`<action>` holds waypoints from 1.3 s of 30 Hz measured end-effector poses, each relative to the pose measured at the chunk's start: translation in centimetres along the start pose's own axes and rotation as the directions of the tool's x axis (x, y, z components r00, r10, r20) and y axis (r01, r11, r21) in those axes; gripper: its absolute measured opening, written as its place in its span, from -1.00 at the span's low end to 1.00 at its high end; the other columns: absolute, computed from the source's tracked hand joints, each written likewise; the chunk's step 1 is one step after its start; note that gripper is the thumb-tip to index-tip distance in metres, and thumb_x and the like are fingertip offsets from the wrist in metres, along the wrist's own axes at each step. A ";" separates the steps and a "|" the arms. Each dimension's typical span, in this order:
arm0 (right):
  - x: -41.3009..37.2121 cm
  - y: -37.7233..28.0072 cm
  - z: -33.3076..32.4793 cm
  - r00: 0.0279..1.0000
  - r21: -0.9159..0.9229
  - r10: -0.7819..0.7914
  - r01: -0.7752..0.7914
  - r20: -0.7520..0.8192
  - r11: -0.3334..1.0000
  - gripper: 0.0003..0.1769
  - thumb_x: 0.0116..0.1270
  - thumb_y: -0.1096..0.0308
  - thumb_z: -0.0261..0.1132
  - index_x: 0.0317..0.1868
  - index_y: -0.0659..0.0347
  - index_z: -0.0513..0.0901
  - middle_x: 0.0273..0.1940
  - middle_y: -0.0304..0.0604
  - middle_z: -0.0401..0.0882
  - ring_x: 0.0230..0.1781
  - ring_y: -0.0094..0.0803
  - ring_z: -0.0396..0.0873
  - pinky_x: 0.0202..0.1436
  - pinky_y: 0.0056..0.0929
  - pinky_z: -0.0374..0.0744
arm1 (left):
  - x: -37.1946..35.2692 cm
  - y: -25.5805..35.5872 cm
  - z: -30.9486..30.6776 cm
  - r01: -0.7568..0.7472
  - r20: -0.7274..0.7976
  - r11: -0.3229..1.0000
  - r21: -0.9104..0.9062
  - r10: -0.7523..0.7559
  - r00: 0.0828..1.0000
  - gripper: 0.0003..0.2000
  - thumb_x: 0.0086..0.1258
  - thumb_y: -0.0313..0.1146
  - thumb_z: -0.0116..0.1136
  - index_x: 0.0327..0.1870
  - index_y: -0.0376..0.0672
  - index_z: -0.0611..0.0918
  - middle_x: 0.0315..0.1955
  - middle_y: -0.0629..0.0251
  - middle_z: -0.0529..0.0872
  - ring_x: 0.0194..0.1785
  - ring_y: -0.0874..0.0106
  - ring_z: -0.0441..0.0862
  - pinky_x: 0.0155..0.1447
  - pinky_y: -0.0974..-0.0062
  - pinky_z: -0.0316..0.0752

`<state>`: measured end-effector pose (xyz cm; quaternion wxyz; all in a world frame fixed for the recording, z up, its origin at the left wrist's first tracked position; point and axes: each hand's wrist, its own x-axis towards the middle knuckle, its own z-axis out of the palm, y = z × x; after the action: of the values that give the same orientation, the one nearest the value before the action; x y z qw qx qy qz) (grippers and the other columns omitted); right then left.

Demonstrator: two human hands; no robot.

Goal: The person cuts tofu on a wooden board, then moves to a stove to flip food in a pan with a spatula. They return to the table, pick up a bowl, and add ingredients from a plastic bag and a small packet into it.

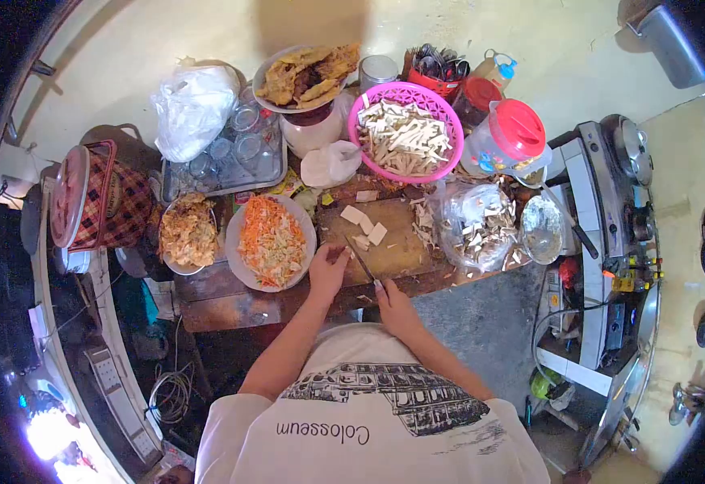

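Observation:
On a wooden cutting board (397, 256), several flat white pieces (376, 234) lie beyond my hands. My right hand (394, 305) is closed round the handle of a knife (360, 260), whose blade points up and left over the board. Near the board's left edge my left hand (329, 273) has its fingers bent together beside the blade; whatever they hold is too small to make out. A pink basket (360, 157) of pale cut strips stands behind the board. To its right, a clear plastic bag (457, 230) holds more cut pieces.
Left of the board are a plate (234, 250) of shredded orange and pale vegetables and a bowl (187, 269) of mixed food. Behind stand a tray (271, 171) of glasses and a plate (261, 94) of fried food. A stove (606, 194) is at right.

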<state>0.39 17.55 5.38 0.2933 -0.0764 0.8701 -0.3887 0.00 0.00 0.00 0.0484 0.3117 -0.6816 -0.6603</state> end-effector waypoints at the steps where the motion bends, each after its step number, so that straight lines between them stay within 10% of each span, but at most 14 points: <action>1: -0.5 -0.5 -0.3 1.000 -0.016 0.005 -0.006 -0.002 1.000 -0.64 0.46 0.12 -0.07 -0.10 0.29 0.41 -0.33 0.30 0.54 -0.25 0.27 0.50 -0.19 0.02 0.44 | 0.0 -0.8 0.1 -0.112 -0.011 0.991 0.074 0.113 0.993 -0.80 0.30 -0.34 0.21 -0.17 -0.24 0.55 -0.31 0.25 0.64 -0.27 0.50 0.60 -0.27 0.48 0.60; 11: -0.9 -2.1 -0.1 0.996 -0.103 0.073 -0.069 0.040 0.992 -0.61 0.48 0.11 -0.15 -0.17 0.31 0.40 -0.41 0.32 0.52 -0.34 0.30 0.49 -0.30 0.11 0.42 | -0.4 -0.8 0.5 0.084 0.115 0.949 -0.305 -0.050 0.992 -0.86 0.41 -0.34 0.07 -0.18 -0.17 0.41 -0.53 0.37 0.50 -0.55 0.59 0.46 -0.55 0.63 0.43; 39: 0.9 -0.8 2.1 0.999 -0.242 -0.039 0.031 -0.028 0.970 -0.63 0.46 0.11 -0.10 -0.21 0.29 0.41 -0.53 0.21 0.56 -0.48 0.14 0.57 -0.42 0.05 0.53 | -0.4 -0.6 0.4 0.082 0.172 0.957 -0.280 -0.034 0.985 -0.89 0.48 -0.34 -0.07 -0.23 -0.08 0.29 -0.53 0.42 0.42 -0.58 0.65 0.35 -0.60 0.68 0.26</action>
<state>0.76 15.35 4.47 0.2608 -0.1203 0.9142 -0.2860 0.33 0.59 -0.47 0.0168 0.2658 -0.5713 -0.7764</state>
